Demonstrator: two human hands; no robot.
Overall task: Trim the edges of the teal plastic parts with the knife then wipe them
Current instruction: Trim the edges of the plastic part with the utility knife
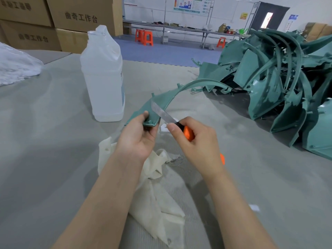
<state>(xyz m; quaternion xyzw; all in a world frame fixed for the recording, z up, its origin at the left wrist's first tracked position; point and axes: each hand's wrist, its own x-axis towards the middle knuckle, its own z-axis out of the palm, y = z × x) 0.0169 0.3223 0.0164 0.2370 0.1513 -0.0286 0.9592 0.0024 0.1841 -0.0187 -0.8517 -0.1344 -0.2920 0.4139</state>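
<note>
Trimming stage: judged as under way on one piece, with the blade laid against its edge; wiping of this piece looks not yet begun.
Bottle [103,78]: clear plastic, upright on the grey table [53,132], left of the hands, gripped by neither.
Cloth [156,200]: cream, crumpled on the table under the wrists, held by neither hand, so it is ready for the wiping step.
Left hand [138,139]: pinches the wide near end of the teal part, thumb on top and the other fingers curled beneath.
Teal part [172,95]: a curved strip lifted off the table in front of the person, between the bottle and the heap.
Long axis: runs from the wide end at near left, bows upward, then drops away to far right. The narrow tip points at the heap, and whether it touches the table cannot be told.
Knife [162,114]: orange handle, bare blade pointing up and to the left, lying across the right edge of the part's wide end.
Right hand [199,144]: fingers wrapped round the handle, thumb stretched forward toward the blade.
Heap of teal parts [280,87]: large, tangled, at the right of the table. Which of them are already trimmed cannot be told, and no separate finished stack shows.
Remaining: probably most of the job, namely the rest of this edge, its wipe, and then the heap.
</note>
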